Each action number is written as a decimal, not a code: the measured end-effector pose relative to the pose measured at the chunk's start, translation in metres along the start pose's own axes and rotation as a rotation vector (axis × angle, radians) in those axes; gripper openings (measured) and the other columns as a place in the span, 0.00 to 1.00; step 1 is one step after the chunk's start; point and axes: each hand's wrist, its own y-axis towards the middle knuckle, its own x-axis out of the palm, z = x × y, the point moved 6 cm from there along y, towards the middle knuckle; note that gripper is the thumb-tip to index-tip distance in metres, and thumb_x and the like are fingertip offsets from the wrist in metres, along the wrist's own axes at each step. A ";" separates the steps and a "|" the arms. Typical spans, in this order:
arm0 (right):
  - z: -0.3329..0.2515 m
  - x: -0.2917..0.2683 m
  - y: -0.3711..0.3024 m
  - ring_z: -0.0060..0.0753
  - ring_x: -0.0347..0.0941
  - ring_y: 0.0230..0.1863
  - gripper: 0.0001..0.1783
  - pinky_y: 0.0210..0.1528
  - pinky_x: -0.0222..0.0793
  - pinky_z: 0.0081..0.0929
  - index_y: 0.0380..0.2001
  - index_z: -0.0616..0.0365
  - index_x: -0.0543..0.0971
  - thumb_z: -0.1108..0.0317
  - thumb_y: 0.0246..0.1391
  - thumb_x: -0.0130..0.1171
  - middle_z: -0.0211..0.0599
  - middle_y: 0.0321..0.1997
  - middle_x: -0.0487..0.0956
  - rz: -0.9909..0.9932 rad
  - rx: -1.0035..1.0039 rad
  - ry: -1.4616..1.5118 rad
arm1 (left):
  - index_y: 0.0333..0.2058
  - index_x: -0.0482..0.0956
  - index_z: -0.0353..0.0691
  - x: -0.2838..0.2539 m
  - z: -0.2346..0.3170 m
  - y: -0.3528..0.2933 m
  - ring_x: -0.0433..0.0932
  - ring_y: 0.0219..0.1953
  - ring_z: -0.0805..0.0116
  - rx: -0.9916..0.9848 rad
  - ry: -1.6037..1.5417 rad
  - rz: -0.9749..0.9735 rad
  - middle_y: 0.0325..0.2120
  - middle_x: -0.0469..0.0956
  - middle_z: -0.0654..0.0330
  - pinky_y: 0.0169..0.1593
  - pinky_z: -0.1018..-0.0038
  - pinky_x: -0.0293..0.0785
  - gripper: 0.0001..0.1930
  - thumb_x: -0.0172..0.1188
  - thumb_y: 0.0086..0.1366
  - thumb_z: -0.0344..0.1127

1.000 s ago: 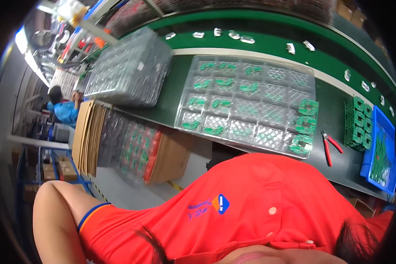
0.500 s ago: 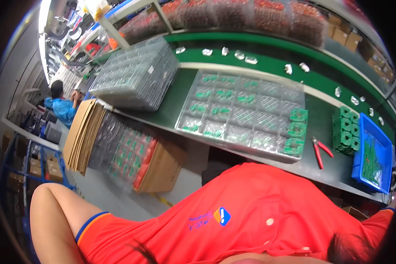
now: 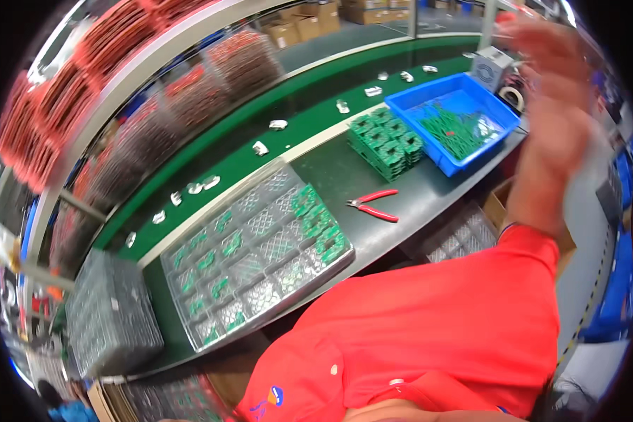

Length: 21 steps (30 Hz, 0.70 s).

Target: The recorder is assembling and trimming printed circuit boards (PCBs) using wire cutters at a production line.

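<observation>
My right hand (image 3: 552, 84) is raised at the upper right, beyond the blue bin (image 3: 439, 156). Motion smears its fingers, and I cannot make out anything in them. Neither my left hand nor its forearm shows. On the bench a clear plastic tray (image 3: 246, 271) with compartments holds small green circuit boards in part of its cells. A joined green board panel (image 3: 321, 224) lies on the tray's right end. Red-handled cutters (image 3: 374, 205) lie to the right of the tray, jaws pointing left. A stack of green board panels (image 3: 385, 144) stands beside the bin, which contains green strips.
A green conveyor belt (image 3: 306, 88) with several small white parts runs behind the bench. Stacked clear trays (image 3: 112, 309) stand at the left. A tape roll (image 3: 511, 98) and a grey box (image 3: 491, 67) sit behind the bin. Shelves of red stacks rise at upper left.
The view has swung to the right, so the bench and bin now sit farther left in it. My right arm has come into view, raised. The upper arm seen at lower left has gone.
</observation>
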 end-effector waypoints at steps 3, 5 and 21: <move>0.138 0.087 -0.105 0.28 0.68 0.50 0.20 0.53 0.61 0.24 0.46 0.60 0.73 0.61 0.53 0.54 0.36 0.48 0.73 -0.283 0.735 0.260 | 0.44 0.69 0.32 -0.019 -0.067 -0.007 0.71 0.42 0.66 -0.083 0.027 -0.031 0.44 0.71 0.56 0.48 0.74 0.67 0.16 0.45 0.62 0.37; 0.170 0.118 -0.164 0.33 0.68 0.51 0.24 0.53 0.62 0.29 0.46 0.61 0.73 0.57 0.49 0.59 0.40 0.48 0.73 -0.420 0.883 -0.036 | 0.45 0.67 0.32 0.048 -0.133 -0.064 0.70 0.44 0.66 -0.704 -0.452 -0.122 0.44 0.71 0.54 0.50 0.72 0.65 0.14 0.45 0.64 0.34; 0.207 0.235 -0.177 0.43 0.67 0.52 0.31 0.52 0.63 0.32 0.44 0.56 0.75 0.44 0.42 0.61 0.49 0.51 0.71 -0.468 0.383 -0.842 | 0.37 0.70 0.31 0.067 -0.169 -0.142 0.70 0.42 0.63 -0.690 -0.666 -0.471 0.40 0.71 0.48 0.48 0.70 0.65 0.09 0.45 0.62 0.29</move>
